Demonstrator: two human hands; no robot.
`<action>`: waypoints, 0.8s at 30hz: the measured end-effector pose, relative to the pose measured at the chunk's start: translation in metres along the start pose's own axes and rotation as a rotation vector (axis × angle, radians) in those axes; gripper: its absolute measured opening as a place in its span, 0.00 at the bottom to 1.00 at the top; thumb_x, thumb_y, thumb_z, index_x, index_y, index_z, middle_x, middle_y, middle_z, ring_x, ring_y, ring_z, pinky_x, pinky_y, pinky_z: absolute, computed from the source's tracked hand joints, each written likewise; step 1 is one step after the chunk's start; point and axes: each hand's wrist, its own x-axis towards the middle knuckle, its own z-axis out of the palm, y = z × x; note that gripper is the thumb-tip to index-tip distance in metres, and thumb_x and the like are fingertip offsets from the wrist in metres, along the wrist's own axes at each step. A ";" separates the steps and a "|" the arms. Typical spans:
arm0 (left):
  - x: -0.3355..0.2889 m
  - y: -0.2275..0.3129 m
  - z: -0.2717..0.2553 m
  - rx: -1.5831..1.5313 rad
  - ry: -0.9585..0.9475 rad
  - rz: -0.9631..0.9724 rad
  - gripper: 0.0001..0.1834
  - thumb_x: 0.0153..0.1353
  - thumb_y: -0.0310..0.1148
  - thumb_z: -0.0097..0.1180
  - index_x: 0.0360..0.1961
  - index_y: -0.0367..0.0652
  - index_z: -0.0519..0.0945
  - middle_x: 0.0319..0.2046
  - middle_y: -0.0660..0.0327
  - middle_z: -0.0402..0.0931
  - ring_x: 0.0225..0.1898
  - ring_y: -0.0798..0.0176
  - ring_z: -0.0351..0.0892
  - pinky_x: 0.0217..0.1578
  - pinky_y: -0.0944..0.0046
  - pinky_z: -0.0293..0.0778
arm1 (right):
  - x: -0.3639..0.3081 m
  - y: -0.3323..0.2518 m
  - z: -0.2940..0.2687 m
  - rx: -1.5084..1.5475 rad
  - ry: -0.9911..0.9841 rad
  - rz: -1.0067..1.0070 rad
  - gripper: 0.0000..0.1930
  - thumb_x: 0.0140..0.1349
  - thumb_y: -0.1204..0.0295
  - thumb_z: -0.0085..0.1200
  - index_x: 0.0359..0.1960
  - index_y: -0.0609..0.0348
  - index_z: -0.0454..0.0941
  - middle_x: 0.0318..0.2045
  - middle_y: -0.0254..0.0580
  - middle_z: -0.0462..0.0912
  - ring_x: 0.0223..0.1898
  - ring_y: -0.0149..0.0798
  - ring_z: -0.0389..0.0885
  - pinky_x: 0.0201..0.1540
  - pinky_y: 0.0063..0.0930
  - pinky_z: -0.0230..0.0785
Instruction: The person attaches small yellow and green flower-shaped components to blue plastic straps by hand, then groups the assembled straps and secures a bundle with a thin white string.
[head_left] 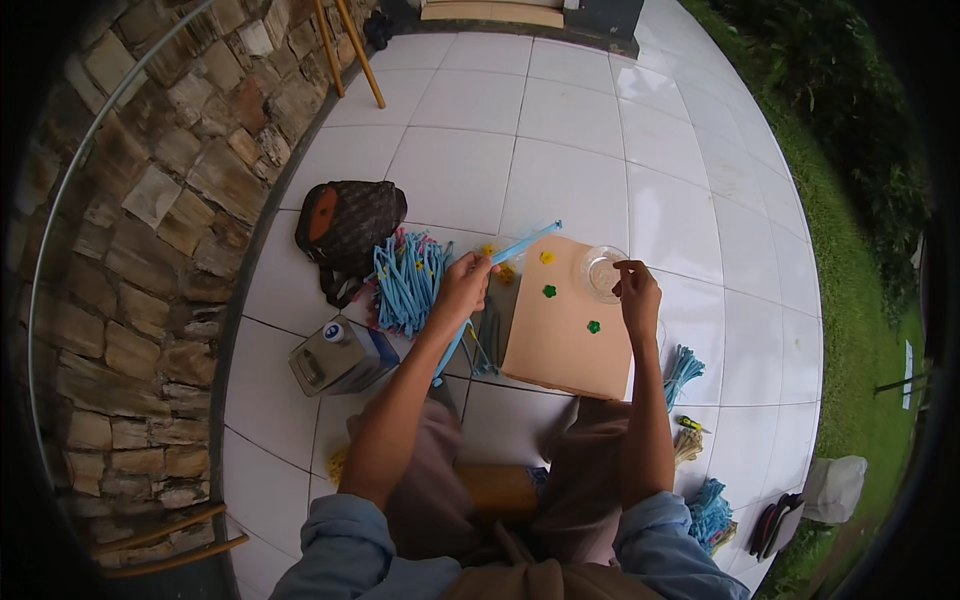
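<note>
My left hand (464, 290) is closed around a long light-blue strip (522, 244), which slants up to the right and has a frayed-looking far tip. The strip's lower part runs down below the fist beside my forearm. Over the right rim of a clear round dish (603, 285), my right hand (640, 292) is pinched; anything between its fingertips is too small to make out. The dish stands on a tan board (560, 345) in front of my knees. On that board lie a yellow flower piece (547, 257) and two green flower pieces (550, 291).
Left of the board lies a pile of blue strips (405, 285), with a brown backpack (350, 225) behind and a rectangular can (340, 355) nearer me. At right are blue bundles (685, 370), a yellow-green cutter (692, 425) and a white bag (836, 488). A stone wall (160, 230) borders the left.
</note>
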 end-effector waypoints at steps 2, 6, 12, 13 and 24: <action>0.009 0.000 0.010 0.027 -0.034 -0.002 0.12 0.63 0.38 0.42 0.28 0.41 0.70 0.10 0.75 0.49 0.09 0.81 0.46 0.10 0.77 0.46 | 0.010 0.026 -0.011 -0.013 0.072 0.008 0.07 0.57 0.75 0.45 0.33 0.62 0.75 0.18 0.42 0.76 0.21 0.33 0.74 0.26 0.24 0.66; 0.020 0.005 0.026 0.072 -0.128 0.030 0.12 0.63 0.37 0.42 0.27 0.42 0.68 0.10 0.76 0.49 0.10 0.82 0.45 0.11 0.77 0.45 | 0.018 0.048 -0.017 -0.127 0.167 -0.238 0.07 0.59 0.73 0.46 0.32 0.61 0.76 0.28 0.39 0.76 0.25 0.27 0.73 0.23 0.21 0.67; 0.027 0.015 0.018 0.048 -0.360 0.080 0.11 0.63 0.36 0.43 0.26 0.42 0.68 0.10 0.76 0.49 0.11 0.83 0.46 0.12 0.78 0.44 | 0.000 -0.021 0.008 0.810 -0.299 0.060 0.15 0.56 0.76 0.49 0.46 0.66 0.67 0.35 0.41 0.74 0.27 0.29 0.73 0.32 0.21 0.68; 0.027 0.015 0.017 0.081 -0.337 0.056 0.11 0.62 0.36 0.43 0.25 0.42 0.68 0.10 0.77 0.49 0.11 0.83 0.46 0.12 0.78 0.44 | -0.002 -0.028 0.007 0.884 -0.265 -0.011 0.17 0.56 0.77 0.49 0.48 0.66 0.66 0.35 0.41 0.74 0.28 0.29 0.73 0.32 0.21 0.68; 0.026 0.013 -0.005 0.241 -0.248 -0.096 0.14 0.61 0.37 0.45 0.22 0.42 0.69 0.10 0.76 0.49 0.11 0.82 0.44 0.12 0.75 0.43 | -0.022 -0.048 -0.006 0.828 -0.300 -0.165 0.10 0.55 0.81 0.45 0.40 0.64 0.69 0.25 0.35 0.72 0.27 0.28 0.71 0.32 0.20 0.65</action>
